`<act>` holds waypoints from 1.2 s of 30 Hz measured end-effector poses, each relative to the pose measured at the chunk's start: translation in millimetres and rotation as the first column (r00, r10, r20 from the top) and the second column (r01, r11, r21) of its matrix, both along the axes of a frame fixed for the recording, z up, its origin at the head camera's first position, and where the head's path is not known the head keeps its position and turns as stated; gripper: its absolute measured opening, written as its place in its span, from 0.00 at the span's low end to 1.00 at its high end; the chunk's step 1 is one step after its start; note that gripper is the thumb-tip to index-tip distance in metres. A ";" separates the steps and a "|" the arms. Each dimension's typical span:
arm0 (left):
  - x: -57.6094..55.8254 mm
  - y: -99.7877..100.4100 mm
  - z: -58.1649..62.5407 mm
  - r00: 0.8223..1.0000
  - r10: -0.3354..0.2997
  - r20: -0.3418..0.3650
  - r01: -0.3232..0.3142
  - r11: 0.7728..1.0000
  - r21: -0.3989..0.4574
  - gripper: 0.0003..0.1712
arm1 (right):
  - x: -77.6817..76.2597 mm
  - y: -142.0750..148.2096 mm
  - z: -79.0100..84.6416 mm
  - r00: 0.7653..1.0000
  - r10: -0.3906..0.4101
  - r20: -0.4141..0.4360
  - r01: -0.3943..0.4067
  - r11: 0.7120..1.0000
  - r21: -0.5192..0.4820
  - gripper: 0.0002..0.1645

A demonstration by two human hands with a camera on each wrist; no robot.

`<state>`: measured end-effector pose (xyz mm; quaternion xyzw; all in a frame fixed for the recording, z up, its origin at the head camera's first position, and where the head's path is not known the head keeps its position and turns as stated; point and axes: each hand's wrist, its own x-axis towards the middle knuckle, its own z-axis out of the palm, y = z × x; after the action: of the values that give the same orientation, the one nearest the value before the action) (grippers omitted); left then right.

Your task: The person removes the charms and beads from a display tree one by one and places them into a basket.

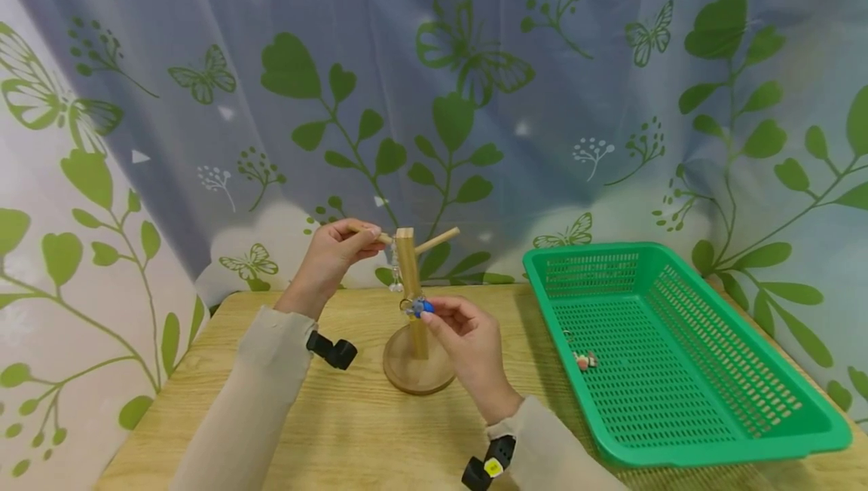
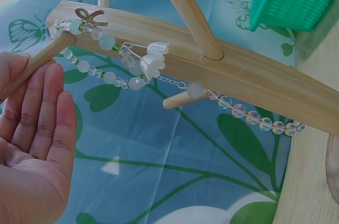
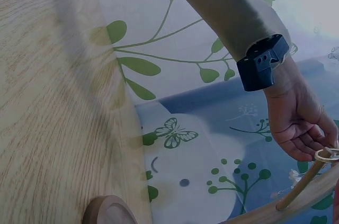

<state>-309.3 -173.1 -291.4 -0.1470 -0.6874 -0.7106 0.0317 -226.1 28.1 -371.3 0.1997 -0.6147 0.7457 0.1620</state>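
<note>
A wooden stand [image 1: 409, 272] with a round base and several pegs stands mid-table. My left hand [image 1: 337, 254] pinches its upper left peg [image 2: 39, 64] between thumb and fingers. Around that peg hangs a pale green and clear beaded bracelet [image 2: 108, 42] with white flower charms [image 2: 153, 60]. A strand of clear pinkish beads [image 2: 252, 117] shows below the post. My right hand [image 1: 468, 336] pinches a blue charm [image 1: 422, 307] in front of the post. The charm's metal ring [image 3: 327, 155] is at a peg's tip; whether it encircles the peg I cannot tell.
A green plastic basket [image 1: 678, 457] stands at the right of the table, with a small reddish keychain [image 1: 585, 361] near its left wall. Behind the wooden table [image 1: 339, 416] hangs a leaf-and-butterfly curtain [image 1: 475, 175].
</note>
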 end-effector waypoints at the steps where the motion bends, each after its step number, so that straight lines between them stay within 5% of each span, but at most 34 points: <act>1: 0.1 -0.1 0.1 1.000 0.000 0.001 0.000 1.000 0.001 0.08 | 0.6 0.6 1.1 1.000 0.003 -0.003 -0.003 1.000 -0.001 0.11; 22: -0.1 -0.7 1.3 1.000 -0.005 0.012 0.005 1.000 0.010 0.07 | 6.3 29.5 30.1 0.999 0.008 -0.036 -0.007 1.000 0.028 0.12; 36: -2.5 -6.6 6.6 1.000 -0.026 0.007 0.027 0.988 -0.152 0.07 | 9.0 60.7 50.7 0.989 0.006 0.149 -0.019 0.996 0.086 0.15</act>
<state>-311.8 -179.7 -284.8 -0.1561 -0.7377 -0.6567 0.0092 -217.0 88.8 -320.6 0.1540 -0.6557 0.7320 0.1022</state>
